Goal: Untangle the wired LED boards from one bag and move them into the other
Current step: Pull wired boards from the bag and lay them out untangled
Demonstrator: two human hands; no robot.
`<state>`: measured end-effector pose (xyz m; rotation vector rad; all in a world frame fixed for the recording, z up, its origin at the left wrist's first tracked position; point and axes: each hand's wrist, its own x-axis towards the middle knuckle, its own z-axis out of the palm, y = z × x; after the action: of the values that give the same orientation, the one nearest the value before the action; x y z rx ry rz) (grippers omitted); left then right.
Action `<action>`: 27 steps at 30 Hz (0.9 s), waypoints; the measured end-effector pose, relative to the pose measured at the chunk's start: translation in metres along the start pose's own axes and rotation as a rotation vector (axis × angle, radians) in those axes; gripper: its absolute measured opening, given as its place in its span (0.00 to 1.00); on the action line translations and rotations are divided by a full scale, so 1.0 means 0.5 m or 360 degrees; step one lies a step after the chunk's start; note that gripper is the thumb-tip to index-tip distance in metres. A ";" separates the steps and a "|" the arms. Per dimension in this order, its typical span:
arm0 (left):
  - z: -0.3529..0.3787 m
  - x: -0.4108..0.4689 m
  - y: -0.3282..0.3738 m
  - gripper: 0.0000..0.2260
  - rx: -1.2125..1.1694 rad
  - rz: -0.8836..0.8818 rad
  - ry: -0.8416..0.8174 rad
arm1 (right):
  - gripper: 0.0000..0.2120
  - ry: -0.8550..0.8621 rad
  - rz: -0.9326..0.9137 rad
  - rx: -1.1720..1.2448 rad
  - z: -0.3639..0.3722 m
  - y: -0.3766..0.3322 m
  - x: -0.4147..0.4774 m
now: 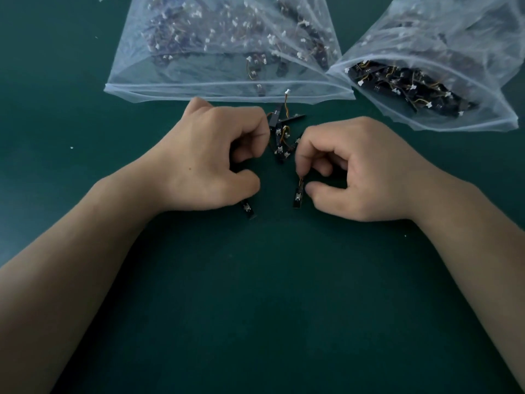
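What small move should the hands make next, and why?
Probably the right hand should draw its LED board slowly toward the person, away from the tangled clump. It pinches that board's wire, the clump lies just beyond, between both hands, and the left hand grips a second LED board beside it. Whether the wire is already free I cannot tell.

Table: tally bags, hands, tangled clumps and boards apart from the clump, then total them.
Bags: 2 (left bag, right bag)
Hands: 2 (left hand, right hand)
Clump: 1
Separate boards: 2 (left board, right board)
Total: 7
Boards inside the bags: too many to count.
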<state>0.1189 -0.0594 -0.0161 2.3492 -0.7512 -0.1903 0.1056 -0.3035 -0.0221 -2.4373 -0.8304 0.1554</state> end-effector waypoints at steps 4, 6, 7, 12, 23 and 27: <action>-0.001 -0.003 0.006 0.11 0.0101 0.0012 -0.0022 | 0.07 0.0014 -0.0030 0.0004 -0.001 0.001 0.000; -0.004 -0.004 0.007 0.09 0.0113 0.0028 -0.0051 | 0.05 0.0005 -0.0066 0.0018 -0.002 0.000 -0.001; -0.007 -0.003 0.006 0.08 0.0097 0.0039 -0.0070 | 0.04 0.0004 -0.0082 0.0033 -0.001 -0.001 -0.001; -0.010 0.000 0.001 0.08 0.0148 0.0038 -0.0140 | 0.05 0.0076 -0.0104 0.0046 0.011 -0.003 0.003; -0.005 -0.006 0.005 0.03 0.0146 0.0091 -0.0114 | 0.11 0.0113 -0.0058 0.0207 0.006 0.003 0.003; -0.004 -0.006 0.004 0.02 0.0144 0.0117 -0.0102 | 0.08 0.0101 -0.0070 0.0205 0.006 0.004 0.002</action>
<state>0.1164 -0.0579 -0.0133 2.4057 -0.8928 -0.2044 0.1064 -0.3028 -0.0257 -2.2906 -0.8196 0.1113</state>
